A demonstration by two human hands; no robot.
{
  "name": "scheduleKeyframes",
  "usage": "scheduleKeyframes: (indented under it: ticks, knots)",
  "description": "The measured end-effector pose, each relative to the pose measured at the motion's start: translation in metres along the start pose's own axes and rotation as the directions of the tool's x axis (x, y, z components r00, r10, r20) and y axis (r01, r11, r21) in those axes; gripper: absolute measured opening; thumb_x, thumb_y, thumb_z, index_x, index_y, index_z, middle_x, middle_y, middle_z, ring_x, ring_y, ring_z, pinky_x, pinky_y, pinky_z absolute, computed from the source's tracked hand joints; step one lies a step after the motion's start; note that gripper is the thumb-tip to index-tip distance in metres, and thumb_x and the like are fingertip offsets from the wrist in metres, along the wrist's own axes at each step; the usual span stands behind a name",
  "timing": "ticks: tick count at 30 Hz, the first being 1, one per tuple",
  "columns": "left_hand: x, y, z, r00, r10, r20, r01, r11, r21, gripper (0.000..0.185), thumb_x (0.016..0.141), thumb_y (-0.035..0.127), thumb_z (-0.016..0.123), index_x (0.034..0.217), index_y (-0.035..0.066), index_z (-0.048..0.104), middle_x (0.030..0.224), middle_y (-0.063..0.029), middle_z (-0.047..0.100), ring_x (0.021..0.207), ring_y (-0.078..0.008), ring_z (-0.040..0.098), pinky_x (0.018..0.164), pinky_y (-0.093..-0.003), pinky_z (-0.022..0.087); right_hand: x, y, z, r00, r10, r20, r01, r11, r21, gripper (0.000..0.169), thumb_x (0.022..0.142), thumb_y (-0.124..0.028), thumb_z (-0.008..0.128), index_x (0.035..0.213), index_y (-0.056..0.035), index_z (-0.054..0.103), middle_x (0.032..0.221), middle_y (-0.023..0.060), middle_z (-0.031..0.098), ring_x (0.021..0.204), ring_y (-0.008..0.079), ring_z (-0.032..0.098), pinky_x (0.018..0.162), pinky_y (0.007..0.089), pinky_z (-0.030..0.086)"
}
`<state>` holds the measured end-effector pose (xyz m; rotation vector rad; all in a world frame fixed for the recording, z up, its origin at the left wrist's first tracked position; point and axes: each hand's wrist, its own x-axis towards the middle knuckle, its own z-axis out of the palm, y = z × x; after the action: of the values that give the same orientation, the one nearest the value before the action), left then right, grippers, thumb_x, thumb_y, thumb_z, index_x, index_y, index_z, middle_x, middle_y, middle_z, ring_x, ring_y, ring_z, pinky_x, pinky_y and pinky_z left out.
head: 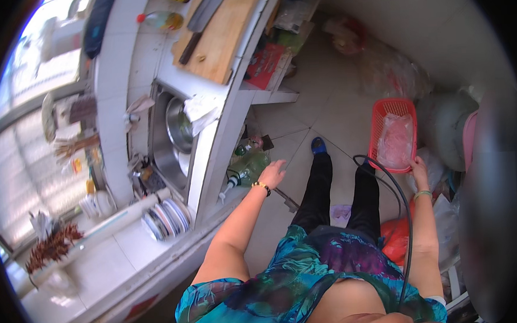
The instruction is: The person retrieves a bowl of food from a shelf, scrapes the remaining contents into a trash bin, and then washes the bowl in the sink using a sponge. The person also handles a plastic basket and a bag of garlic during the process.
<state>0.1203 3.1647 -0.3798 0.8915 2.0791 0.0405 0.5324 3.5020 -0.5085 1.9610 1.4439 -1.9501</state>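
Observation:
My right hand (pixel 419 171) grips the near right corner of a red plastic basket (pixel 392 106). Inside the basket lies a clear plastic bag (pixel 395 140) with something pale pink in it; its exact contents cannot be made out. My left hand (pixel 273 174) is held out in the air, fingers apart and holding nothing. It appears near a large green plastic bottle (pixel 251 166) and a white pump top (pixel 231 183) beneath the counter.
A cleaver (pixel 204 12) lies on a wooden cutting board (pixel 223 37). The steel sink (pixel 158 135) holds a metal bowl (pixel 177 126); stacked plates (pixel 168 219) stand beside it. A black cable (pixel 405 198) hangs before me. Plastic bags (pixel 396 237) crowd the right side.

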Motion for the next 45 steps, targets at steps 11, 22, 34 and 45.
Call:
scheduleKeyframes:
  ticks: [11, 22, 34, 45]
  knots:
    - [0.341, -0.051, 0.032, 0.989, -0.108, 0.098, 0.09, 0.981, 0.171, 0.068, 0.077, 0.032, 0.055, 0.133, 0.01, 0.023, 0.139, -0.0194, 0.015, 0.126, -0.0346, 0.022, 0.102, -0.0378, 0.025, 0.051, 0.084, 0.171, 0.974, 0.228, 0.005, -0.174, 0.725, 0.666, 0.023, 0.082, -0.016, 0.053, 0.1, -0.0034, 0.05, 0.091, 0.0055, 0.057, 0.081, 0.0153, 0.057, 0.069, 0.0291, 0.05]
    - [0.549, -0.125, 0.032, 0.841, -0.3, -0.45, 0.251, 0.953, -0.167, 0.069, 0.077, 0.036, 0.055, 0.129, 0.0, 0.028, 0.131, -0.022, 0.031, 0.12, -0.0346, 0.032, 0.1, -0.0372, 0.027, 0.082, 0.14, 0.209, 0.955, 0.295, 0.033, -0.247, 0.725, 0.643, 0.021, 0.081, -0.009, 0.051, 0.101, -0.0045, 0.056, 0.097, 0.004, 0.059, 0.086, 0.012, 0.057, 0.075, 0.0257, 0.048]
    - [0.636, -0.133, 0.014, 0.726, -0.461, -0.511, 0.313, 0.882, -0.352, 0.074, 0.067, 0.037, 0.061, 0.124, -0.002, 0.033, 0.127, -0.0222, 0.037, 0.117, -0.0346, 0.036, 0.098, -0.0373, 0.03, 0.113, 0.146, 0.198, 0.944, 0.308, -0.117, -0.174, 0.767, 0.617, 0.019, 0.08, -0.006, 0.051, 0.098, -0.005, 0.057, 0.095, 0.003, 0.06, 0.084, 0.0109, 0.057, 0.074, 0.0252, 0.047]
    - [0.64, -0.157, 0.011, 0.653, -0.478, -0.587, 0.292, 0.875, -0.387, 0.08, 0.058, 0.039, 0.066, 0.12, -0.003, 0.037, 0.122, -0.0225, 0.041, 0.114, -0.0345, 0.04, 0.096, -0.0374, 0.032, 0.126, 0.149, 0.191, 0.936, 0.317, -0.155, -0.189, 0.82, 0.541, 0.023, 0.079, -0.01, 0.055, 0.102, -0.0069, 0.057, 0.094, 0.0005, 0.06, 0.084, 0.009, 0.055, 0.072, 0.0248, 0.046]
